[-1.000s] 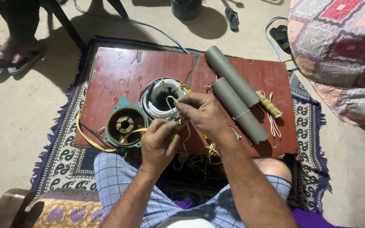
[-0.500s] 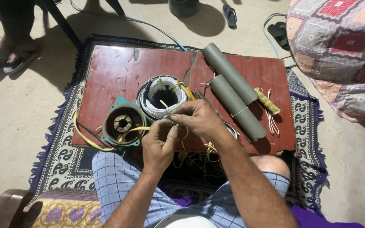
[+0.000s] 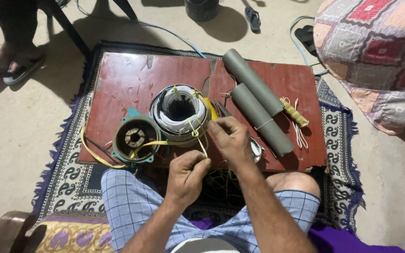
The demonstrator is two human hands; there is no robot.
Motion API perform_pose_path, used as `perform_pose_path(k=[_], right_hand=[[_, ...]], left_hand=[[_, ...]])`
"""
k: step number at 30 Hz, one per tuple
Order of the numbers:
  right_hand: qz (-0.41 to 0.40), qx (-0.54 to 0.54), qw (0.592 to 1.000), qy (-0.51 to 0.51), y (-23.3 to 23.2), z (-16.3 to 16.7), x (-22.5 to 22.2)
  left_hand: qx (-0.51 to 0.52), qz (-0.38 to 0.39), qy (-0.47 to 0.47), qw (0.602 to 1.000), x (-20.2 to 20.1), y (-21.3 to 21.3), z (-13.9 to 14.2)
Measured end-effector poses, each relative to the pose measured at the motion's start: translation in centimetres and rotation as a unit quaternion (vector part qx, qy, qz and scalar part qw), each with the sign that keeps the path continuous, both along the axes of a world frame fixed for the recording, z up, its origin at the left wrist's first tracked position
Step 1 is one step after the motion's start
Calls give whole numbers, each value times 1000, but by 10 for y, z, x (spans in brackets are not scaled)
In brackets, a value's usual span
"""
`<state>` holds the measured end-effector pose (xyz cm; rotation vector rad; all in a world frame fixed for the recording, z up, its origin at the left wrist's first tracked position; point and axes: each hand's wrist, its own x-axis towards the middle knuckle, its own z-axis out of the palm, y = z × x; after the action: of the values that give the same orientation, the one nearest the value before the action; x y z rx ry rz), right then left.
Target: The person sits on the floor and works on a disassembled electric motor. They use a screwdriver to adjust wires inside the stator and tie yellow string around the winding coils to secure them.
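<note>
Both hands, left hand (image 3: 187,174) and right hand (image 3: 230,140), are pinching a yellow string (image 3: 201,146) beside the motor winding (image 3: 180,112).

The person's left hand (image 3: 187,172) and right hand (image 3: 231,140) are both bare. There are no gloves, no rings and no watch on them. Both forearms are bare too, with dark hair along them, and no sleeves reach the part that shows. The person wears light blue shorts of thin cloth (image 3: 132,206) with a pattern of thin dark lines that cross to make small squares. The cloth covers both thighs and has soft folds in it. One bare knee (image 3: 294,182) sticks out past the hem of the shorts. At the bottom edge, a small bit of a white top (image 3: 207,246) shows.
</note>
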<state>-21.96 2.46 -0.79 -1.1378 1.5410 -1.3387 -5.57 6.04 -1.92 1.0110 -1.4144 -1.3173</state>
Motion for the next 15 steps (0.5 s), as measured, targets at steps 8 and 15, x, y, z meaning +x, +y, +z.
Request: perform_pose_path(k=[8,15], right_hand=[[25,-3,985,171,1,-42,15],[103,-19,994,-16,-1,-16,-4]], left_hand=[[-128,-61,-46,989,12,-9,37],[-284,-5,-51,958,7,-11,34]])
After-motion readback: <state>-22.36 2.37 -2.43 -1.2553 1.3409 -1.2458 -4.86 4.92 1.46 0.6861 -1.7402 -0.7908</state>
